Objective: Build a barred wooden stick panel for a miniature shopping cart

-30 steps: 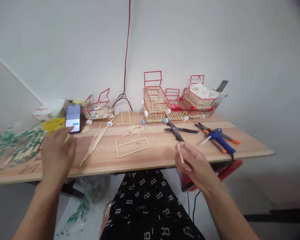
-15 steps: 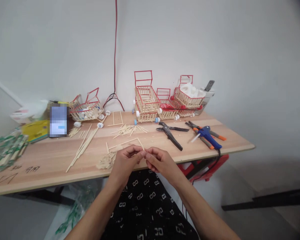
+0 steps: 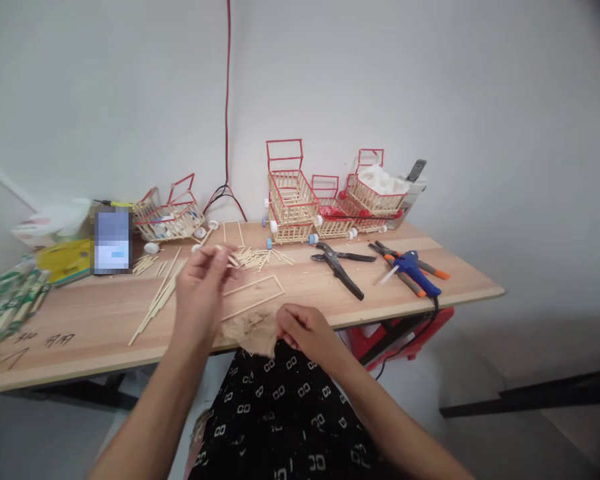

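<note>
My left hand (image 3: 205,287) is raised over the table, its thumb and fingers pinched around a short pale stick (image 3: 233,261). Beyond it lies a loose pile of short sticks (image 3: 260,257). My right hand (image 3: 303,329) is closed at the front edge, touching the crumpled brown cloth (image 3: 257,331); its fingertips seem to grip the cloth's corner. Between my hands a thin rectangular stick frame (image 3: 275,283) lies flat on the wood, its left end hidden behind my left hand.
Stick-built carts (image 3: 293,200) with red rims stand along the wall. Black cutters (image 3: 337,267), orange-handled pliers (image 3: 437,269) and a blue glue gun (image 3: 416,272) lie right. Long sticks (image 3: 160,303), a phone (image 3: 113,240) and bagged sticks (image 3: 13,300) are left on the table (image 3: 105,320).
My hands have parted: the left moved left and up, the right stayed near the edge. The stick frame now lies on the table, and the cloth has shifted right.
</note>
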The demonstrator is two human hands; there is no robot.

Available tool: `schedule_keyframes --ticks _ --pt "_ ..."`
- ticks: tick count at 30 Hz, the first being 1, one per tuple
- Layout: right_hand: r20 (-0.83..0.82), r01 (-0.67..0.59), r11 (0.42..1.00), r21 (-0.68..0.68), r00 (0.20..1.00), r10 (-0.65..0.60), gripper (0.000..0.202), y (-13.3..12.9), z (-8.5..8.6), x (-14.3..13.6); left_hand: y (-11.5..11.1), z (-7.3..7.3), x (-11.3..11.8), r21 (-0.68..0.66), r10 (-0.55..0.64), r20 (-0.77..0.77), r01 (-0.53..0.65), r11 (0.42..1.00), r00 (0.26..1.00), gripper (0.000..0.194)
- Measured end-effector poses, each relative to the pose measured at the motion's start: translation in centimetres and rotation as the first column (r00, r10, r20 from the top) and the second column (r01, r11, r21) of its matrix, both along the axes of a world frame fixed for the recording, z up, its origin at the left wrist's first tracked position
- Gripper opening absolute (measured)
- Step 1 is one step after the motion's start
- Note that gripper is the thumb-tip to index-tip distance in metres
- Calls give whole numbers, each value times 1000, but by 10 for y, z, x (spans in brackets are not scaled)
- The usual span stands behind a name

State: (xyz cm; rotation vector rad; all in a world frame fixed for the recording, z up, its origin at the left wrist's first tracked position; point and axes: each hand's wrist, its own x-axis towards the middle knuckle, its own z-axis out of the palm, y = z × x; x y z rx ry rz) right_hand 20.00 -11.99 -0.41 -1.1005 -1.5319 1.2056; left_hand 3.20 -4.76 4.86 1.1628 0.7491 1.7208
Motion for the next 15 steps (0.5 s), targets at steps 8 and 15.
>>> schedule_keyframes --ticks 8,15 --pt "108 239 969 55 964 -244 41 0 -5 58 26 -8 -80 19 287 -2 -287 958 958 14" --pt "118 231 969 89 963 -240 41 1 6 44 -43 -26 -22 -202 -381 -537 323 925 753 18"
